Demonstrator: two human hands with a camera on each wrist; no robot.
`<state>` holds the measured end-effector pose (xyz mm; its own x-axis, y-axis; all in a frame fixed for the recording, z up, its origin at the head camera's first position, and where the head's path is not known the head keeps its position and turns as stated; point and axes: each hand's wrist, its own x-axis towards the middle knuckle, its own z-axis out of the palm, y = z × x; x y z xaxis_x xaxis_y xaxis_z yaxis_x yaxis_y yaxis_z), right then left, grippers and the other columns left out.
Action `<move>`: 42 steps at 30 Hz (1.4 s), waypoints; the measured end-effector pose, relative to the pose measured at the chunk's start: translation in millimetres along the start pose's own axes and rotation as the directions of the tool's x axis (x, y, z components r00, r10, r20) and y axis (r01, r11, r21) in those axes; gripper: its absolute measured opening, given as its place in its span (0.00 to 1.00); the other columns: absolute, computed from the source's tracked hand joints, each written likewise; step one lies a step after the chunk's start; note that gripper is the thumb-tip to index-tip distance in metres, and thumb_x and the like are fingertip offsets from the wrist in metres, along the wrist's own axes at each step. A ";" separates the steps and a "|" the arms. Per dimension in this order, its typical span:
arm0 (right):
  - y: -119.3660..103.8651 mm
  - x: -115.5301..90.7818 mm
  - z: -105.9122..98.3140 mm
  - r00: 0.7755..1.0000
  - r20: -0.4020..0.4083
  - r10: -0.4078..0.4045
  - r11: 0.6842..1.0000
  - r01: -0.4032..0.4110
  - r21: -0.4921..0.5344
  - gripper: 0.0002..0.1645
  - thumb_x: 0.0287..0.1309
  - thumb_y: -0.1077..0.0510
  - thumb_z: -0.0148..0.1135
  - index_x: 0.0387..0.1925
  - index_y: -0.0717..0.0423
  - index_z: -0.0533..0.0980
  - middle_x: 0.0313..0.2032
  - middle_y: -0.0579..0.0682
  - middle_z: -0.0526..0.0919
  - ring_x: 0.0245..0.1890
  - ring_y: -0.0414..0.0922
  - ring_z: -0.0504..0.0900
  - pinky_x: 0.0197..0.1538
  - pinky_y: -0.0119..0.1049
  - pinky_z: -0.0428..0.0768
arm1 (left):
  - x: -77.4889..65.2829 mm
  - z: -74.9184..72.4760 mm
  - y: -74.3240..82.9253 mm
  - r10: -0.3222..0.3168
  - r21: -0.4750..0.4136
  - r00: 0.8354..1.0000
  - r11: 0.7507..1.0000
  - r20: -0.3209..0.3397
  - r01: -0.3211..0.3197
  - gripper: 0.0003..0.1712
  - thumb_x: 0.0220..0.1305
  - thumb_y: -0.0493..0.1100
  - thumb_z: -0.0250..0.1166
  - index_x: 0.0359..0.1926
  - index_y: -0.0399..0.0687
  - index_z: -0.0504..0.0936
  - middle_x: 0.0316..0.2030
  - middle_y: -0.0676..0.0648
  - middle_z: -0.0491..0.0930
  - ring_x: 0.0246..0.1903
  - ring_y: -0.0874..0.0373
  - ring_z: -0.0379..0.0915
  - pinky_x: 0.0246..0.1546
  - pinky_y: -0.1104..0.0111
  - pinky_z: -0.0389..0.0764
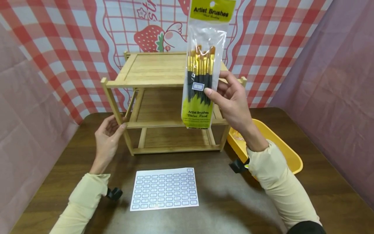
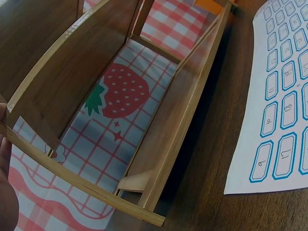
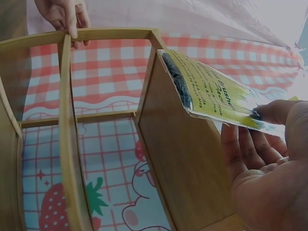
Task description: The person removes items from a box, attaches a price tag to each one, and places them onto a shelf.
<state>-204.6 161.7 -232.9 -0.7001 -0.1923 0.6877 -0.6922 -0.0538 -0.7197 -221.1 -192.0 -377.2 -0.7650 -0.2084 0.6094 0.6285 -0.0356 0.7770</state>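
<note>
A clear pack of artist brushes, with yellow-green header and base, is held upright in my right hand before the wooden shelf rack. The thumb lies on the front of the pack, beside a small blue-bordered label sticker; the fingers are behind it. In the right wrist view the pack overlaps the rack's upper boards. My left hand grips the rack's left front post at the middle shelf, thumb in front. Only part of that hand shows in the left wrist view.
A sheet of blue-framed label stickers lies on the dark wooden table in front of the rack. To the right stands a yellow basket, partly hidden by my right arm. A red checked strawberry cloth hangs behind.
</note>
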 end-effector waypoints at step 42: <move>-15.4 74.1 7.9 0.986 -0.018 0.166 0.985 -0.166 0.039 0.17 0.70 0.71 0.58 0.59 0.66 0.71 0.51 0.64 0.85 0.46 0.50 0.86 0.52 0.38 0.85 | -0.2 -0.7 -1.2 0.006 0.000 1.000 1.000 0.008 -0.006 0.20 0.64 0.19 0.63 0.56 0.17 0.74 0.45 0.47 0.87 0.44 0.57 0.81 0.49 0.72 0.81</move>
<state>-244.4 140.5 -171.6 -0.8085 -0.1806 0.5601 -0.5595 -0.0590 -0.8267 -221.7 -192.5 -378.3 -0.7621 -0.2011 0.6154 0.6333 -0.0343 0.7731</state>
